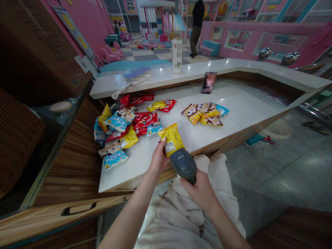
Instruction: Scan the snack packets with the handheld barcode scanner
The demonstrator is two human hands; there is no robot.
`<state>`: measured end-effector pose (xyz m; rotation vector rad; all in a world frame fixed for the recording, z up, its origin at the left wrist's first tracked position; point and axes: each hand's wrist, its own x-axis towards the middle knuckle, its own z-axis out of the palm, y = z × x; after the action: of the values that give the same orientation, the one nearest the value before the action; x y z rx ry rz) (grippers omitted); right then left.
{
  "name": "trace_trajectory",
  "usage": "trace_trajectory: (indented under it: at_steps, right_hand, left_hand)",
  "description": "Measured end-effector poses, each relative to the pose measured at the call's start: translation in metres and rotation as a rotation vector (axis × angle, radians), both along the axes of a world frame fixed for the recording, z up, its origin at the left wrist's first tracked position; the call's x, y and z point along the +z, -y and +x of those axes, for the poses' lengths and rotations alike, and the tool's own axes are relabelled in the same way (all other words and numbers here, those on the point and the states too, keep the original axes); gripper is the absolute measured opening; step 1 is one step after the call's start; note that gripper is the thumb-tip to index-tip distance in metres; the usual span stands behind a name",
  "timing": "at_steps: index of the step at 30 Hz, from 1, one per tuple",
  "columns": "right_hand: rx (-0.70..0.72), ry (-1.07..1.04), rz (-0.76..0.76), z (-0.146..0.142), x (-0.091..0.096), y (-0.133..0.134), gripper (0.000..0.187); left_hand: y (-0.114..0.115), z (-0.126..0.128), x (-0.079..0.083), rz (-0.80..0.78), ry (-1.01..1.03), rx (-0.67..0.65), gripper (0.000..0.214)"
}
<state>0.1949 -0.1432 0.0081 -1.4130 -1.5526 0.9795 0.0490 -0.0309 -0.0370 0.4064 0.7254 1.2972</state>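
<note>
My left hand (159, 157) grips a yellow snack bag (173, 137) by its left edge, above the front edge of the white counter (140, 157). A barcode patch faces up on the bag. In my right hand (199, 190) is a dark grey barcode scanner (183, 164), its head right at the bag's lower end. To the left lies a loose heap of red, blue and yellow snack bags, among them a blue one (119, 119) and a red one (145, 120). A smaller group of brown-and-yellow snack bags (203, 111) rests on the right.
A white bottle (176, 55) stands on the raised ledge (155, 77). Below it, toward the right, a phone-like object (209, 83) leans, blurred. A white bucket (269, 135) sits on the floor at right. Beyond the counter, a person (197, 27) stands in a play area.
</note>
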Motion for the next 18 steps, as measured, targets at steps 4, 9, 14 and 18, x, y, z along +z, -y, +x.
trace_trajectory:
  at_steps: [4,9,14,18]
  right_hand:
    - [-0.006,-0.001,-0.006,0.000,-0.001,0.000,0.009]
    - [-0.012,-0.009,-0.001,0.002,0.000,0.003,0.010]
    - [-0.029,-0.011,-0.020,0.004,0.002,0.003,0.011]
    - [-0.027,-0.008,-0.020,0.005,0.003,0.002,0.010]
  left_hand:
    - [0.006,0.000,0.005,0.034,-0.071,0.031,0.044]
    - [0.009,-0.001,0.004,0.049,-0.179,0.001,0.043]
    - [0.006,-0.002,0.000,-0.024,-0.156,0.060,0.036]
    - [0.002,-0.004,-0.007,-0.049,-0.105,0.077,0.040]
